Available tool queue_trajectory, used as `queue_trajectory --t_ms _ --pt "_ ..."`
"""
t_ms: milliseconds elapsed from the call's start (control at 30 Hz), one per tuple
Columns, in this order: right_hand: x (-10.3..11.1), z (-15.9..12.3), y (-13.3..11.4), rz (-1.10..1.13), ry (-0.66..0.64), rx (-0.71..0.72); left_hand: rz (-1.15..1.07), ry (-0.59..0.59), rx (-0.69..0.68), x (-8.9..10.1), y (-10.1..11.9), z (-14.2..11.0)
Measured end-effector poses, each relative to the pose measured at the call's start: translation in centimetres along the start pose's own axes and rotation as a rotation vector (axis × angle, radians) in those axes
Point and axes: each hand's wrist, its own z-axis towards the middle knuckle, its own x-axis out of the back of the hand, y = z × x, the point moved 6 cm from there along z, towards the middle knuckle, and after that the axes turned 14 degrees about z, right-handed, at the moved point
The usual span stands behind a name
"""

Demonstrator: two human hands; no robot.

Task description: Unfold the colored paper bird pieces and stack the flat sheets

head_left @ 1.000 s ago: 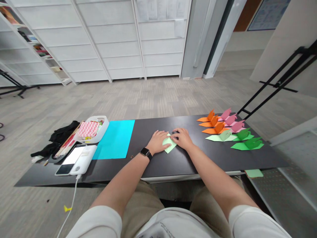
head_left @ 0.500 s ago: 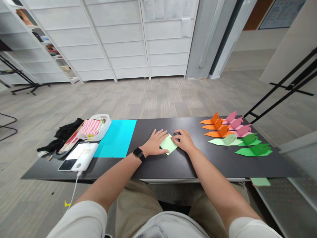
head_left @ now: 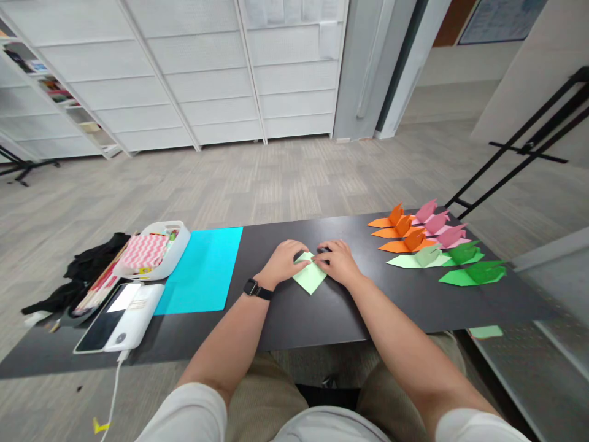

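Note:
A pale green square of folded paper (head_left: pixel 310 281) lies on the dark table, one corner pointing toward me. My left hand (head_left: pixel 286 263) has its thumb and fingers closed on the paper's upper left part, with a watch on that wrist. From the other side, my right hand (head_left: pixel 338 263) pinches the upper right part, its fingertips nearly meeting the left thumb. The far corner of the paper is partly covered by my fingers. To the right stand folded paper cranes in rows: orange (head_left: pixel 399 229), pink (head_left: pixel 437 224), pale green (head_left: pixel 421 256) and darker green (head_left: pixel 476 273).
Bright blue paper sheets (head_left: pixel 202 270) lie left of my hands. Beyond them are a white basket (head_left: pixel 177 252) with a pink zigzag-patterned item, a phone (head_left: pixel 94 328), a white power bank (head_left: pixel 135 325) with a cable, and black cloth (head_left: pixel 92 261). A black metal stand (head_left: pixel 519 150) rises at right.
My left hand has gone from lying flat over the paper to gripping its edge. The paper has turned so a corner faces me. My view has shifted slightly to the right.

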Motion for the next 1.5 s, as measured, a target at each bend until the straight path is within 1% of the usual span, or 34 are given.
queue_trajectory --t_ms 133,233,267,333,400,467,567,667,767,867,1067,1300,1500 --pt "0.0 1.3 -0.3 -0.018 -0.01 -0.024 0.018 -0.083 -0.022 -0.7 -0.6 -0.7" --pt "0.9 3.0 -0.3 0.031 -0.05 -0.012 0.061 -0.083 -0.004 -1.1 -1.1 -0.8" --pt "1.3 3.6 -0.1 0.06 -0.041 -0.016 0.075 -0.076 0.009 -1.2 -1.4 -0.8" --pt "2.2 4.4 0.6 0.105 0.02 -0.045 0.095 -0.058 0.039 -1.4 -1.9 -0.9" --pt "2.6 4.7 1.5 0.1 0.086 -0.097 0.111 -0.036 0.065 -1.4 -2.4 -1.0" --pt "2.1 4.3 2.2 0.048 0.102 -0.128 0.128 -0.019 0.089 -1.4 -2.9 -1.0" --pt "0.8 3.5 2.4 -0.019 0.058 -0.1 0.151 -0.005 0.137 -1.4 -3.4 -0.9" --pt "0.1 3.1 2.5 -0.017 0.029 -0.079 0.167 -0.006 0.171 -1.4 -3.6 -0.9" --pt "-0.1 3.3 2.5 0.024 0.019 -0.053 0.187 -0.018 0.19 -1.4 -3.6 -1.0" --pt "0.0 3.5 2.6 0.083 0.043 -0.021 0.196 -0.028 0.2 -1.3 -3.6 -1.0" --pt "0.6 3.7 2.4 0.169 0.066 0.023 0.134 -0.061 0.139 -1.9 -3.3 -0.9" --pt "0.9 3.6 1.2 0.229 -0.036 0.191 0.054 -0.126 0.075 -1.8 -2.0 -0.8" --pt "1.6 3.2 1.4 0.188 -0.078 0.166 0.087 -0.087 0.084 -0.9 -0.9 -1.0"
